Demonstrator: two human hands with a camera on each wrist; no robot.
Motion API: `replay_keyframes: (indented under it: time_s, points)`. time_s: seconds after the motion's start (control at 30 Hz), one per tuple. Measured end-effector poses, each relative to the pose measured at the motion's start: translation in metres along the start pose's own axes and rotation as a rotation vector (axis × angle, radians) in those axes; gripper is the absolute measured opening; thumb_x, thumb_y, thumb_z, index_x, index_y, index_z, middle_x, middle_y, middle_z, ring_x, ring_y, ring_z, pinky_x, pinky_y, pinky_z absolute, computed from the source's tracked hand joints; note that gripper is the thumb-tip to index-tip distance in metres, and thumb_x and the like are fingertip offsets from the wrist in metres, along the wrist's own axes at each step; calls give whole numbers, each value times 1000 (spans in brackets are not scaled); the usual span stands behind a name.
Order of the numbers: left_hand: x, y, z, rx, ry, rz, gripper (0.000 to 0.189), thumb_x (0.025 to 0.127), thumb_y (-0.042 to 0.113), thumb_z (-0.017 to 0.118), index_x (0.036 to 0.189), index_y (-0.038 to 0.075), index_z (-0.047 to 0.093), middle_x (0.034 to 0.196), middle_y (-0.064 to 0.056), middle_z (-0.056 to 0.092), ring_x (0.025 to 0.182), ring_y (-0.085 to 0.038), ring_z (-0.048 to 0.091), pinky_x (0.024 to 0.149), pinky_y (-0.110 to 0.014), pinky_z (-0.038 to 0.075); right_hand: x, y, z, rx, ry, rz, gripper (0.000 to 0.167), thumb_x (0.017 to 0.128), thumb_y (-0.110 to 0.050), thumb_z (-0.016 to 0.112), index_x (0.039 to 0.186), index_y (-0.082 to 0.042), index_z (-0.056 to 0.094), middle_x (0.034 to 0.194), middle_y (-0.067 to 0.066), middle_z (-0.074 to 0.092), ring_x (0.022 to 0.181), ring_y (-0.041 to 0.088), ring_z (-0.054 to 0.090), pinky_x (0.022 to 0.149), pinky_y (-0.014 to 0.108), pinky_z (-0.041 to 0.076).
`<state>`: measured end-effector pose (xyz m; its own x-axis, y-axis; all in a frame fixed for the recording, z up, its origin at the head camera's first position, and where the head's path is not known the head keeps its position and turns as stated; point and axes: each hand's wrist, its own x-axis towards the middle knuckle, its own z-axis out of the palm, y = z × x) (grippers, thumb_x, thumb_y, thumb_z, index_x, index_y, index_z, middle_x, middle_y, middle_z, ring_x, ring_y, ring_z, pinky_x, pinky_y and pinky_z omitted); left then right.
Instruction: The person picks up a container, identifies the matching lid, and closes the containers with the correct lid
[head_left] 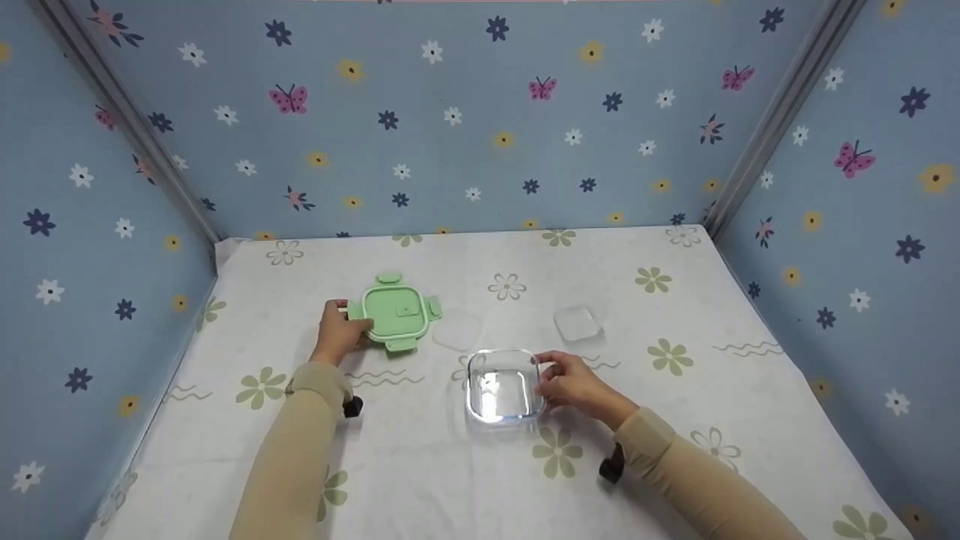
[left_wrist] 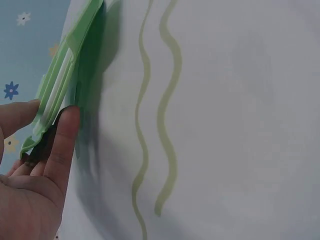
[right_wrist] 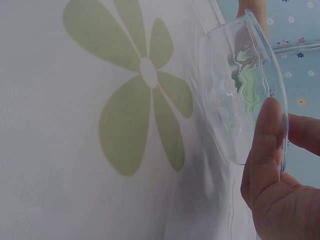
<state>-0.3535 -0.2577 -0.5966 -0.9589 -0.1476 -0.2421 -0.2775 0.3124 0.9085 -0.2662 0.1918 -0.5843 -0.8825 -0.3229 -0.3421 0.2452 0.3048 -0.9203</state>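
My left hand [head_left: 340, 332] pinches the edge of a green snap-on lid [head_left: 397, 311] that has flaps on its sides. In the left wrist view the lid [left_wrist: 62, 75] stands off the cloth, with the thumb on one face and fingers on the other. On the right side, my right hand [head_left: 576, 386] grips the wall of a clear glass food container [head_left: 504, 405]. The right wrist view shows the thumb on the rim's inner side and fingers outside the container [right_wrist: 220, 60]. Between lid and container lies a flat, translucent rounded piece [head_left: 457, 330].
A small clear square dish [head_left: 577, 324] sits farther back to the right. White cloth with green flowers [head_left: 450, 480] covers the table. Blue flowered panels [head_left: 480, 97] rise behind and on both sides, with grey posts [head_left: 787, 112] at the corners.
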Motion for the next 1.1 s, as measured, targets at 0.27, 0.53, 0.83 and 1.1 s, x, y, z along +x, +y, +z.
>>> replay_keyframes:
  time_s: [0.27, 0.53, 0.83, 1.1]
  points:
    - [-5, 7, 0, 0, -9, 23, 74, 104, 6, 64, 164, -1, 21, 163, -32, 41, 120, -31, 64, 85, -31, 62, -1, 0, 1, 28, -13, -19, 62, 91, 4, 69, 151, 5, 52, 96, 6, 60, 74, 18, 65, 67, 31, 63]
    - [-10, 16, -1, 42, -40, 48, 72, 102, 2, 65, 165, -6, 30, 157, -31, 48, 122, -32, 63, 89, -32, 64, 0, 1, 2, 24, -12, -29, 63, 91, 4, 70, 151, 6, 51, 96, 6, 61, 76, 17, 65, 67, 31, 64]
    - [-15, 20, -3, 61, -81, 58, 73, 103, 6, 66, 166, -3, 31, 161, -27, 47, 133, -34, 60, 100, -36, 62, -1, -1, 2, 11, -2, -12, 60, 91, 3, 71, 149, 4, 54, 96, 7, 61, 77, 19, 66, 68, 31, 64]
    - [-19, 22, -5, 36, -98, 73, 69, 106, 9, 66, 165, -3, 32, 160, -27, 47, 130, -30, 60, 95, -31, 62, 0, -1, 2, 1, 0, -18, 61, 91, 3, 70, 150, 3, 54, 96, 7, 61, 76, 19, 67, 67, 31, 64]
